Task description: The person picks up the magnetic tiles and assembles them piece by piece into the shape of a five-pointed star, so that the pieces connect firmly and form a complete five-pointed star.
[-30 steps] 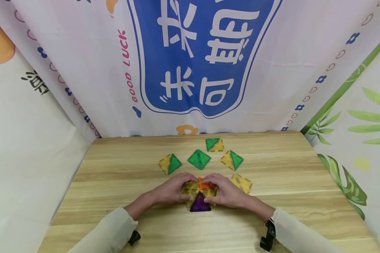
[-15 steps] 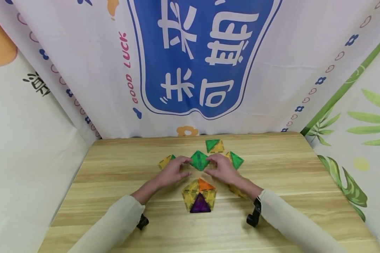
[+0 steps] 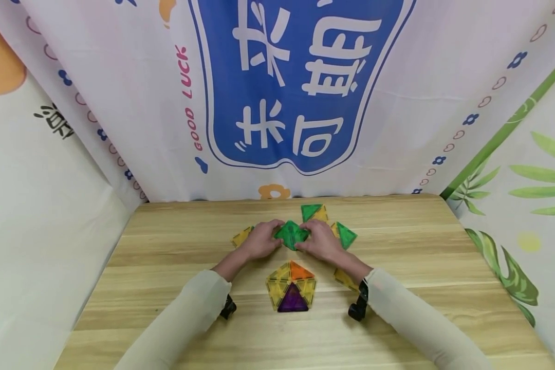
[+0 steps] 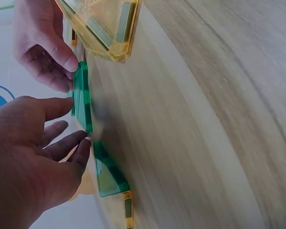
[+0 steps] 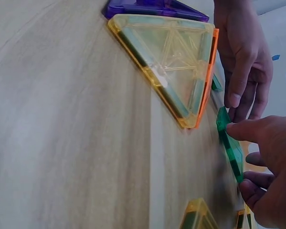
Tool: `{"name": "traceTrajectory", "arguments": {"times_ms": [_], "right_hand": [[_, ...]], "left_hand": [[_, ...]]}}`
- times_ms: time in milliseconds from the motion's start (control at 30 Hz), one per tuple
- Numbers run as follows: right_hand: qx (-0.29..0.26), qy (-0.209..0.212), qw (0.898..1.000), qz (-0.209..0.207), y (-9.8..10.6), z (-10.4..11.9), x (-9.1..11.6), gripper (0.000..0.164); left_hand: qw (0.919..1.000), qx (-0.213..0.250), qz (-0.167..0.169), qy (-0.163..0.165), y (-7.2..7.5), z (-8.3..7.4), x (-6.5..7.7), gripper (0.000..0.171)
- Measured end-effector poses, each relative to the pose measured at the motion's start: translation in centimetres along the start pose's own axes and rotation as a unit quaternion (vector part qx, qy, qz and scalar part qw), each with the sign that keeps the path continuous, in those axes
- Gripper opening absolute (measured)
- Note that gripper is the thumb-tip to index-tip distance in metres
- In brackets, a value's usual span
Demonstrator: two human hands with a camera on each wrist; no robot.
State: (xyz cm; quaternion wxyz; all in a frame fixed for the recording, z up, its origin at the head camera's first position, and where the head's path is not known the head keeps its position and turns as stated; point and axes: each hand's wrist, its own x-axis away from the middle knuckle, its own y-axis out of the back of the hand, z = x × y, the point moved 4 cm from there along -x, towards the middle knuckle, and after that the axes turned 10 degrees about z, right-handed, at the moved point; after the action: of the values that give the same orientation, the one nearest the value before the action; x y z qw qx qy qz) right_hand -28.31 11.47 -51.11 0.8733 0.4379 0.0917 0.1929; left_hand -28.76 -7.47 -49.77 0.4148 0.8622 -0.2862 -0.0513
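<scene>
A pair of green triangular magnetic tiles [image 3: 292, 235], joined as a diamond, lies between both hands. My left hand [image 3: 261, 240] pinches its left corner with thumb and fingertips. On the opposite corner my right hand [image 3: 321, 239] grips in the same way. Seen from the left wrist, the green tiles [image 4: 81, 98] stand on edge-on view close over the wood, with the fingertips right at their rims. Nearer the person sits a dome-like pentagon of yellow tiles [image 3: 277, 290], with one orange tile [image 3: 300, 270] and one purple tile [image 3: 293, 300].
Green-and-yellow tile pairs lie around the hands: one at the left [image 3: 242, 237], partly hidden by the left hand, one at the right [image 3: 346, 236], one farther back [image 3: 311, 211]. A yellow tile pair [image 3: 346, 280] is partly under the right forearm. A printed curtain [image 3: 388, 149] hangs behind the table.
Both hands have left the yellow, orange and purple pentagon and moved forward to the green diamond. Over the last half second they have closed in on its corners and grip it.
</scene>
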Motion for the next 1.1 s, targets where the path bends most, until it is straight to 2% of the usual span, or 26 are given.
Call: {"name": "traceTrajectory", "arguments": {"times_ms": [300, 500, 733, 933, 1100], "right_hand": [[-0.003, 0.011, 1.0, -0.007, 0.2, 0.2, -0.2, 0.054], [-0.007, 0.003, 1.0, -0.011, 0.0, 0.2, 0.0, 0.055], [-0.034, 0.02, 0.999, -0.028, -0.2, -0.1, 0.4, 0.052], [-0.102, 0.021, 0.994, -0.022, -0.4, -0.7, 0.5, 0.039], [-0.192, 0.017, 0.981, 0.003, -0.5, -1.0, 0.6, 0.03]], "left_hand": [[0.9999, 0.004, -0.004, -0.013, 0.2, -0.4, -0.2, 0.045], [0.9988, 0.042, -0.017, -0.016, 0.2, -0.4, 0.0, 0.04], [0.9947, 0.094, -0.035, -0.021, -0.1, 0.1, -0.1, 0.035], [0.9909, 0.124, -0.05, -0.017, -0.3, 0.4, -0.1, 0.034], [0.9857, 0.157, -0.054, -0.027, -0.1, 0.5, -0.1, 0.033]]}}
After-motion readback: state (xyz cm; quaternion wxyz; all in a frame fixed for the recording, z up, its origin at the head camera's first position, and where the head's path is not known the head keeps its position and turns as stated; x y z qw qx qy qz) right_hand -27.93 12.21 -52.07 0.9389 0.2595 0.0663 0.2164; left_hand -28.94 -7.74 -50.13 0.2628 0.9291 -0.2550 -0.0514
